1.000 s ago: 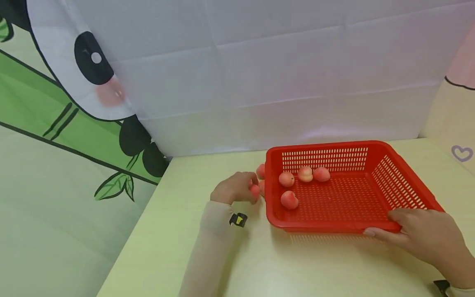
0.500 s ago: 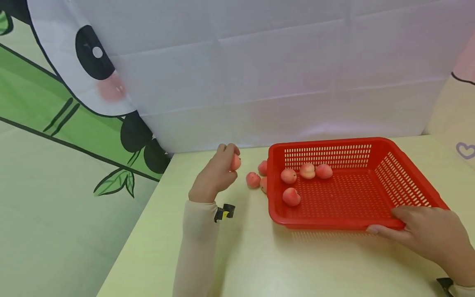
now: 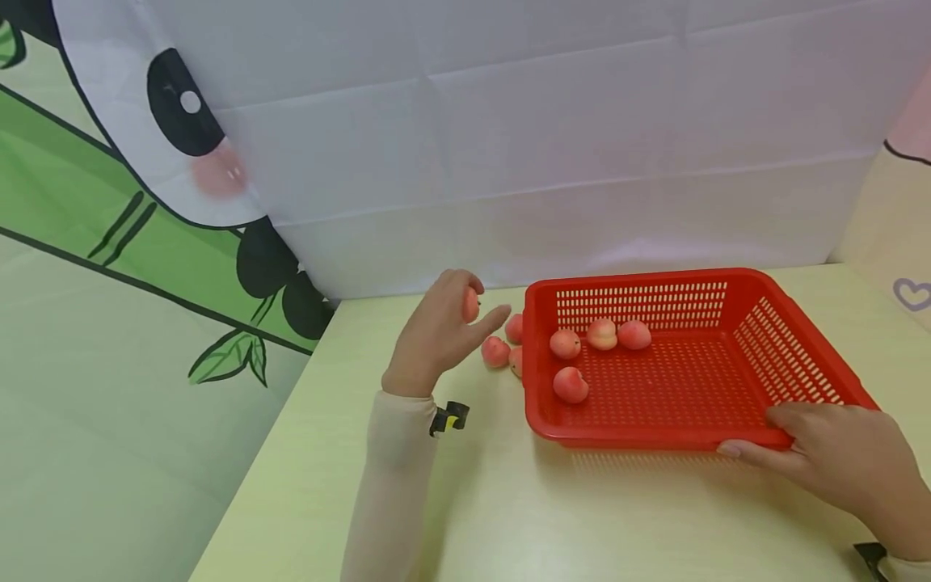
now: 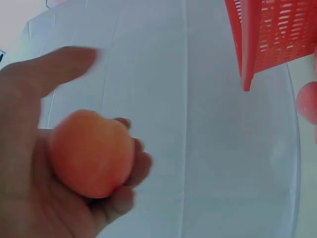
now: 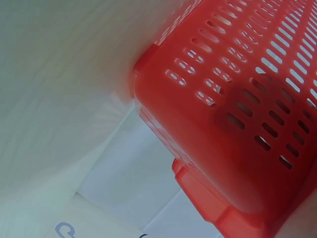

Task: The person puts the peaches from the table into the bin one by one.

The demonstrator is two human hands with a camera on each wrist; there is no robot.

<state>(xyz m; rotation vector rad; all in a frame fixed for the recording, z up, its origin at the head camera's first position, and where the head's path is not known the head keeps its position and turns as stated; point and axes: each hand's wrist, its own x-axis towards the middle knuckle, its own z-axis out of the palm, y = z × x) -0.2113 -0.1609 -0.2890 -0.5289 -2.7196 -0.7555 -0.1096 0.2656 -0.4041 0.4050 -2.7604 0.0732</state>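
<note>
Since half a second ago our left hand has carried its peach a little nearer the basket, above the surface. Our right hand grips the basket's near rim. Left grip pinches the peach. Three peaches lie just left of the basket, four inside.

head high, wrists close, basket shared

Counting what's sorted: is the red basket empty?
No. Four peaches lie inside the red basket; three remain outside.
</note>
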